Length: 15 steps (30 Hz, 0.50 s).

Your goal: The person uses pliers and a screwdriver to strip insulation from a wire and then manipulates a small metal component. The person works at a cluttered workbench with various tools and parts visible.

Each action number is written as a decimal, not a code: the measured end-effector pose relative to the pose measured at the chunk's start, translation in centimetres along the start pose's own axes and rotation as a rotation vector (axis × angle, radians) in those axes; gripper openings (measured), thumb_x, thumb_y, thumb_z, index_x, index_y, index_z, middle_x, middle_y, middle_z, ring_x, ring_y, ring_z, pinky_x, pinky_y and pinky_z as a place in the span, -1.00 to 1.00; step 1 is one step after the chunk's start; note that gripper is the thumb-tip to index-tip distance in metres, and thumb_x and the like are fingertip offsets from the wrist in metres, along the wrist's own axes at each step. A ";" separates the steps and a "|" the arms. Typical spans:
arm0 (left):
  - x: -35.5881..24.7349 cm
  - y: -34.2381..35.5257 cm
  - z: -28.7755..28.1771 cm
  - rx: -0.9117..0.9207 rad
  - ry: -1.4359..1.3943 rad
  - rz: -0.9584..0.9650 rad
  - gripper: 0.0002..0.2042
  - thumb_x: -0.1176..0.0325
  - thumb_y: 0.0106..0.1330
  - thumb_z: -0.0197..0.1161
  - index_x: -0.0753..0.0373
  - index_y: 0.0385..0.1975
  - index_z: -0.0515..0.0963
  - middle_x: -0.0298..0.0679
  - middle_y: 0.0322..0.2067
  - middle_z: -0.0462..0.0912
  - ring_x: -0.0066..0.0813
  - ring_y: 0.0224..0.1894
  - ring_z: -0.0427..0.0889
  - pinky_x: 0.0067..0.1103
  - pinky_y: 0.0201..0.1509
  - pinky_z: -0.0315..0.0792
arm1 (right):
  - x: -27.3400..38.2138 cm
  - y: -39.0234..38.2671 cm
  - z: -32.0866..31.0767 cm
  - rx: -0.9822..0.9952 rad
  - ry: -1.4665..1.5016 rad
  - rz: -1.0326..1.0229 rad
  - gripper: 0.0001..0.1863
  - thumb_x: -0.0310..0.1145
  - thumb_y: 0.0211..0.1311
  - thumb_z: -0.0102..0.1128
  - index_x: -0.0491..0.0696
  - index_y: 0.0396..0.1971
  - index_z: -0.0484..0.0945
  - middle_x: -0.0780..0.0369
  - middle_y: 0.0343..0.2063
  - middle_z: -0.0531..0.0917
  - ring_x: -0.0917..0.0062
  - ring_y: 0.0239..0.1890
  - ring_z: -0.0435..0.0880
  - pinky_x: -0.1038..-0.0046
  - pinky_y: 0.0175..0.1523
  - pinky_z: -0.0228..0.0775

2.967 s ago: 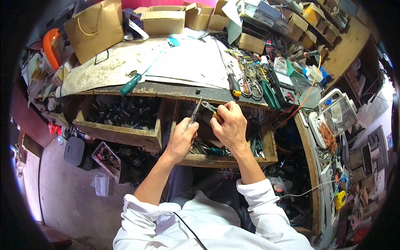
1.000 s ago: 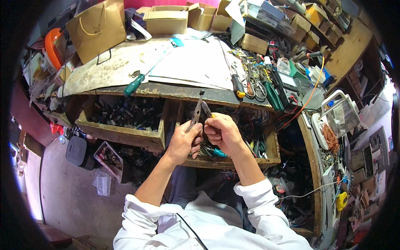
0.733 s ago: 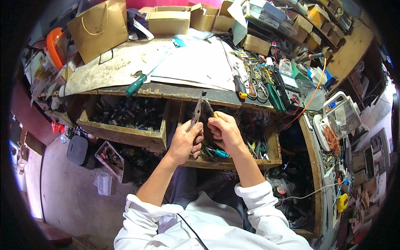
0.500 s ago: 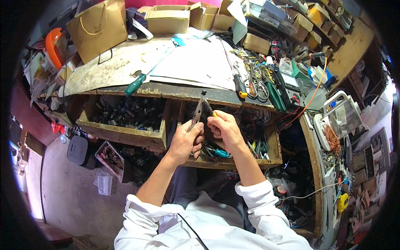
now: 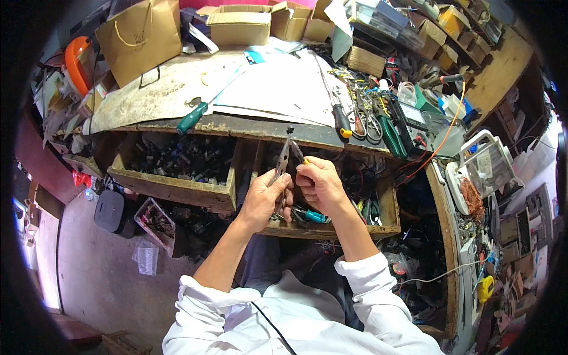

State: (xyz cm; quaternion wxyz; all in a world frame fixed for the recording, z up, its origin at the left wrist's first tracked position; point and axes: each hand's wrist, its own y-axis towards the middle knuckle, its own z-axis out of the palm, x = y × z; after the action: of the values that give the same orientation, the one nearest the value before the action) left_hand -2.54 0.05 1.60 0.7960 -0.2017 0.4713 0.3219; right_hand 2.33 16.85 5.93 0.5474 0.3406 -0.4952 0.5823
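My left hand [image 5: 262,200] is closed around metal long-nose pliers [image 5: 285,155], jaws pointing away from me. A small dark piece [image 5: 290,129] shows at the tip of their jaws, too small to name. Close on the right, my right hand [image 5: 321,188] is closed on a slim tool with a yellow handle [image 5: 306,160]. Its dark metal end [image 5: 296,146] leans toward the pliers; the rest is hidden in the fingers. Both hands are above an open wooden drawer [image 5: 355,232] of tools, where a teal handle [image 5: 315,217] lies below the right hand.
Another open drawer [image 5: 177,192] at left holds many small dark parts. Beyond, white sheets [image 5: 272,94] cover the worktop. On it lie a green-handled screwdriver [image 5: 193,118] and a black-and-yellow one [image 5: 341,121]. Cardboard boxes [image 5: 239,29] line the back; clutter fills the right side.
My right hand has shifted very slightly right, a little away from the left. The pliers and the small dark piece stay almost in place.
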 end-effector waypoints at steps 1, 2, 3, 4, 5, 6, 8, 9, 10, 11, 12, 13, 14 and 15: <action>0.0 0.0 0.1 -0.008 0.009 -0.003 -0.73 0.14 0.55 0.12 0.25 -0.24 0.44 -0.25 -0.50 0.58 -0.54 -0.63 0.57 -0.60 -0.61 0.49 | -0.2 0.1 -0.1 -0.015 -0.043 -0.017 -0.75 -0.33 0.36 0.13 0.05 -0.55 0.37 0.50 -0.65 0.33 0.85 -0.69 0.16 0.67 -0.63 -0.07; 0.1 0.1 0.2 -0.015 0.019 -0.006 -0.72 0.13 0.55 0.12 0.26 -0.22 0.45 -0.21 -0.48 0.61 -0.51 -0.60 0.62 -0.59 -0.59 0.51 | -0.3 0.2 -0.1 -0.030 -0.086 -0.034 -0.75 -0.32 0.36 0.12 0.04 -0.56 0.38 0.51 -0.65 0.34 0.85 -0.68 0.17 0.67 -0.63 -0.06; 0.1 0.2 0.3 -0.018 0.028 -0.001 -0.72 0.14 0.55 0.12 0.26 -0.22 0.45 -0.20 -0.47 0.62 -0.50 -0.59 0.63 -0.58 -0.57 0.53 | -0.5 0.2 -0.1 -0.038 -0.120 -0.064 -0.74 -0.32 0.35 0.12 0.04 -0.57 0.38 0.50 -0.65 0.34 0.85 -0.68 0.18 0.67 -0.62 -0.04; 0.1 0.2 0.4 -0.022 0.038 0.002 -0.72 0.14 0.55 0.11 0.27 -0.21 0.45 -0.19 -0.46 0.63 -0.49 -0.57 0.65 -0.58 -0.55 0.54 | -0.6 0.3 -0.1 -0.045 -0.153 -0.092 -0.73 -0.32 0.35 0.11 0.03 -0.58 0.38 0.50 -0.64 0.35 0.85 -0.67 0.19 0.67 -0.62 -0.02; 0.1 0.1 0.4 -0.026 0.047 0.006 -0.72 0.15 0.56 0.11 0.27 -0.20 0.45 -0.18 -0.46 0.64 -0.48 -0.55 0.67 -0.57 -0.53 0.56 | -0.7 0.3 0.0 -0.053 -0.186 -0.121 -0.73 -0.31 0.35 0.11 0.02 -0.59 0.38 0.50 -0.64 0.35 0.84 -0.66 0.20 0.67 -0.61 0.00; 0.3 0.2 0.4 -0.028 0.076 0.037 -0.73 0.16 0.56 0.10 0.27 -0.21 0.45 -0.20 -0.46 0.64 -0.49 -0.56 0.66 -0.58 -0.53 0.55 | -0.8 0.3 -0.1 -0.052 -0.194 -0.127 -0.73 -0.31 0.35 0.11 0.02 -0.59 0.39 0.50 -0.64 0.36 0.84 -0.65 0.21 0.67 -0.61 0.02; 0.9 0.4 0.2 -0.028 0.136 0.098 -0.75 0.17 0.57 0.09 0.26 -0.21 0.44 -0.24 -0.48 0.63 -0.52 -0.57 0.63 -0.60 -0.52 0.52 | -0.9 0.4 -0.2 -0.051 -0.211 -0.139 -0.72 -0.31 0.34 0.11 0.00 -0.60 0.39 0.49 -0.63 0.37 0.83 -0.64 0.23 0.66 -0.60 0.05; 0.9 0.4 0.1 -0.031 0.178 0.112 -0.75 0.18 0.57 0.08 0.26 -0.21 0.44 -0.27 -0.49 0.61 -0.54 -0.58 0.61 -0.61 -0.53 0.50 | -1.0 0.5 -0.3 -0.053 -0.226 -0.143 -0.72 -0.31 0.33 0.11 0.00 -0.60 0.39 0.49 -0.63 0.37 0.82 -0.64 0.23 0.66 -0.59 0.05; 0.9 0.3 0.1 -0.036 0.221 0.126 -0.76 0.19 0.58 0.07 0.26 -0.21 0.44 -0.29 -0.50 0.60 -0.56 -0.59 0.59 -0.61 -0.54 0.48 | -1.0 0.6 -0.4 -0.053 -0.242 -0.147 -0.72 -0.30 0.33 0.11 0.00 -0.60 0.39 0.49 -0.63 0.37 0.82 -0.64 0.23 0.65 -0.59 0.05; 0.9 0.3 0.1 -0.040 0.265 0.140 -0.76 0.19 0.58 0.07 0.25 -0.21 0.44 -0.31 -0.51 0.59 -0.58 -0.60 0.57 -0.62 -0.55 0.46 | -1.0 0.7 -0.5 -0.054 -0.257 -0.151 -0.72 -0.30 0.33 0.10 -0.01 -0.60 0.38 0.48 -0.63 0.37 0.81 -0.64 0.23 0.65 -0.59 0.05; 0.9 0.3 0.2 -0.057 0.297 0.147 -0.76 0.19 0.58 0.07 0.25 -0.22 0.44 -0.33 -0.52 0.58 -0.60 -0.60 0.55 -0.63 -0.56 0.43 | -0.9 0.7 -0.4 -0.059 -0.266 -0.149 -0.72 -0.31 0.32 0.10 -0.01 -0.61 0.38 0.48 -0.63 0.36 0.81 -0.64 0.23 0.65 -0.59 0.04; 0.9 0.3 0.3 -0.075 0.328 0.154 -0.77 0.19 0.58 0.07 0.24 -0.22 0.44 -0.34 -0.53 0.57 -0.62 -0.61 0.53 -0.64 -0.57 0.41 | -0.8 0.7 -0.3 -0.064 -0.277 -0.145 -0.72 -0.32 0.32 0.10 -0.01 -0.61 0.37 0.48 -0.64 0.36 0.81 -0.65 0.22 0.65 -0.59 0.04; 0.9 0.2 0.4 -0.094 0.359 0.162 -0.77 0.19 0.58 0.07 0.23 -0.22 0.44 -0.36 -0.54 0.55 -0.64 -0.61 0.51 -0.64 -0.58 0.38 | -0.7 0.7 -0.2 -0.069 -0.287 -0.141 -0.72 -0.32 0.32 0.10 -0.01 -0.61 0.36 0.48 -0.64 0.36 0.81 -0.65 0.22 0.64 -0.59 0.03; 1.0 0.2 0.5 -0.107 0.381 0.173 -0.77 0.18 0.59 0.07 0.23 -0.22 0.43 -0.37 -0.54 0.54 -0.65 -0.61 0.49 -0.64 -0.58 0.38 | -0.6 0.6 -0.1 -0.073 -0.269 -0.105 -0.72 -0.33 0.32 0.10 -0.01 -0.61 0.36 0.48 -0.64 0.35 0.81 -0.65 0.21 0.64 -0.60 0.01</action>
State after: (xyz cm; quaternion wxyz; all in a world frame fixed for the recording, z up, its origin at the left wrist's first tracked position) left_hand -2.03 0.85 0.97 0.6500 -0.2597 0.6111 0.3695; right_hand 1.83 16.87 5.23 0.5178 0.4208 -0.5664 0.4837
